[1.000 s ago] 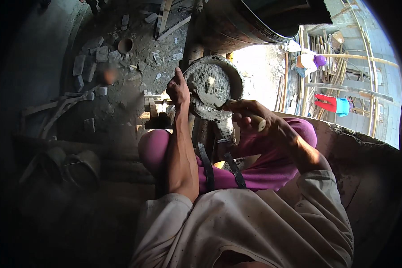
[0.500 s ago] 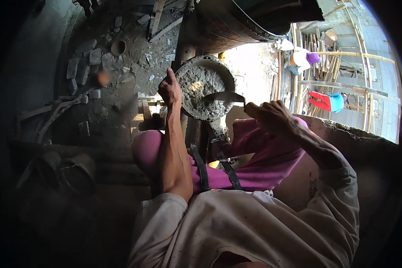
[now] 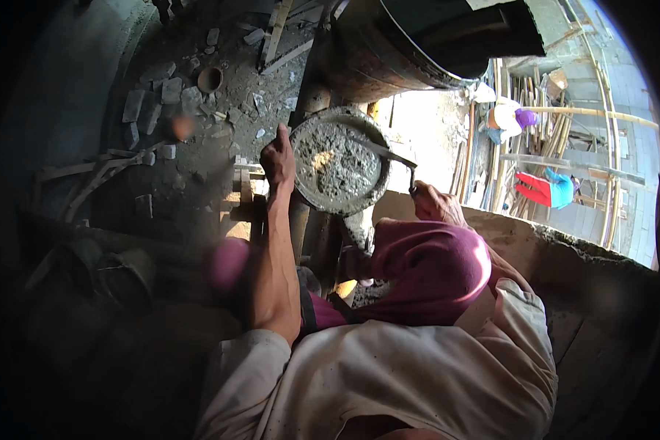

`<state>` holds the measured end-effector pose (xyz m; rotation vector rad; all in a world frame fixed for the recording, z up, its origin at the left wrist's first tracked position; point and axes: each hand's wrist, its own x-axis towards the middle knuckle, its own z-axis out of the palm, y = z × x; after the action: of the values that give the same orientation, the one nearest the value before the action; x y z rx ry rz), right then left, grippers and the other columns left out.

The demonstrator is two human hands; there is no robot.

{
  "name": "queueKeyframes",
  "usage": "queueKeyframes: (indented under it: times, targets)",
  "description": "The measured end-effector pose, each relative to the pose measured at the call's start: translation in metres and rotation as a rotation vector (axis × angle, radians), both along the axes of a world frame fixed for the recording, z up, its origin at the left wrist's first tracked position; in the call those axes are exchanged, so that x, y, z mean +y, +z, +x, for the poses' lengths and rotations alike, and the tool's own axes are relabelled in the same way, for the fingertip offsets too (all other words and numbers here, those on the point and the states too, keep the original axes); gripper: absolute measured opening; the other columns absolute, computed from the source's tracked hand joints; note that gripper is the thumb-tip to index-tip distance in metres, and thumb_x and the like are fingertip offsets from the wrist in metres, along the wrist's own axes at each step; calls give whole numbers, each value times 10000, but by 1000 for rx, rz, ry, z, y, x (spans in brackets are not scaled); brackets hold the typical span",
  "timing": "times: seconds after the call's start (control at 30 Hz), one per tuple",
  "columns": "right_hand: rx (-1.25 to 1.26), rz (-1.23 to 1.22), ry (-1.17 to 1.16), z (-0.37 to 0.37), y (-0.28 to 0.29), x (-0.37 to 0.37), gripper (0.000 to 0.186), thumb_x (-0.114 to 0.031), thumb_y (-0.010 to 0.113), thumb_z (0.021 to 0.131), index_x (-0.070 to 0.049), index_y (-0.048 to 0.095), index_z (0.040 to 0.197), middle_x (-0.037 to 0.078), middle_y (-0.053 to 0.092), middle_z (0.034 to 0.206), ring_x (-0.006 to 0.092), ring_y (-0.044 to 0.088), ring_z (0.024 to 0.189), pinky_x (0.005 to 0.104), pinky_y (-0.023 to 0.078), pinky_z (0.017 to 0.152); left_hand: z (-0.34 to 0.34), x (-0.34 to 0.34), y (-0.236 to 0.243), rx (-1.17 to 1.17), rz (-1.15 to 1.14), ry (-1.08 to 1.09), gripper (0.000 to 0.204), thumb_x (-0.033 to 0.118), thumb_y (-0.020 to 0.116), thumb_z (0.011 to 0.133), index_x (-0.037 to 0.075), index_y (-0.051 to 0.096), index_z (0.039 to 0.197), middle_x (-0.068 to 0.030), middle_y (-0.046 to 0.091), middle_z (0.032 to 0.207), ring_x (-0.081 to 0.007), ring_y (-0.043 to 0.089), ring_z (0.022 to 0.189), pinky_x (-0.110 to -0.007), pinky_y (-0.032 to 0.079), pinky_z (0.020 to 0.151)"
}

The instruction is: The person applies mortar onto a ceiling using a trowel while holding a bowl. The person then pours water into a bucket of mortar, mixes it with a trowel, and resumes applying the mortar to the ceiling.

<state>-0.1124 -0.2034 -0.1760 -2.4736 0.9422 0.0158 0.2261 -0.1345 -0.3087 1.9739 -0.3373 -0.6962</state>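
Observation:
A round bucket [image 3: 361, 120] of wet grey mortar [image 3: 336, 176] stands in front of me. My left hand [image 3: 277, 159] is closed on its left rim, thumb pointing up and away. The fingers' undersides are hidden. My right hand [image 3: 436, 203], right of the bucket, is wrapped round the handle of a trowel [image 3: 393, 156]. Its blade slants across the right rim, and its tip reaches into the mortar. The blade is seen nearly edge-on. My bent right knee, in purple cloth [image 3: 433, 264], covers part of my right forearm.
A large rusty drum [image 3: 367, 62] stands just beyond the bucket. Rubble blocks [image 3: 150, 110] and a small round bowl [image 3: 210, 79] lie on the floor at left. Rough wall edge [image 3: 565, 238] at right; beyond it, two people [image 3: 546, 188] among poles and planks. Buckets [image 3: 125, 279] sit at lower left.
My right hand has drawn nearer to me, and the trowel blade has turned edge-on and shifted toward the bucket's upper right. My right knee has risen. My left hand keeps its hold on the rim.

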Motion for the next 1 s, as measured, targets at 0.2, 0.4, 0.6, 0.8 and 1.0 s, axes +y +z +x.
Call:
queueKeyframes:
  times: [0.2, 0.4, 0.6, 0.8, 1.0]
  targets:
    - [40, 39, -97, -36, -14, -26, 455, -119, 637, 817, -142, 488, 1247, 77, 556, 668, 242, 622, 602, 369, 467, 537, -3, -8, 13, -63, 122, -113, 648, 616, 456, 914, -12, 597, 834, -188, 615, 748, -363, 618, 792, -442, 465, 702]
    - [-156, 130, -219, 28, 37, -58, 487, -82, 630, 848, -101, 435, 1294, 144, 579, 669, 294, 600, 572, 372, 467, 594, -53, 24, 36, -731, 26, 53, 441, 451, 484, 971, 14, 539, 996, -184, 574, 1056, -347, 565, 825, -414, 463, 715]
    - [-126, 209, -71, 81, 108, -78, 496, -79, 637, 851, -88, 434, 1304, 86, 615, 688, 151, 568, 564, 319, 467, 584, -124, 27, 94, 118, -204, -131, 310, 347, 544, 961, 38, 531, 937, -145, 589, 690, -239, 595, 619, -360, 441, 560]
    - [-246, 566, -69, 100, 191, -43, 495, -140, 588, 900, -15, 384, 1333, -3, 464, 649, 75, 433, 511, 239, 343, 472, -133, 33, 148, 571, -258, -3, 344, 373, 601, 896, 30, 583, 882, -96, 586, 750, -199, 582, 762, -358, 468, 699]
    - [51, 166, 238, 56, 352, -28, 547, -146, 617, 872, 35, 385, 1333, 229, 575, 1090, 298, 627, 950, 396, 494, 805, -132, 65, 228, 280, 167, 182, 494, 562, 554, 840, 93, 659, 957, -137, 675, 923, -340, 642, 874, -434, 510, 743]
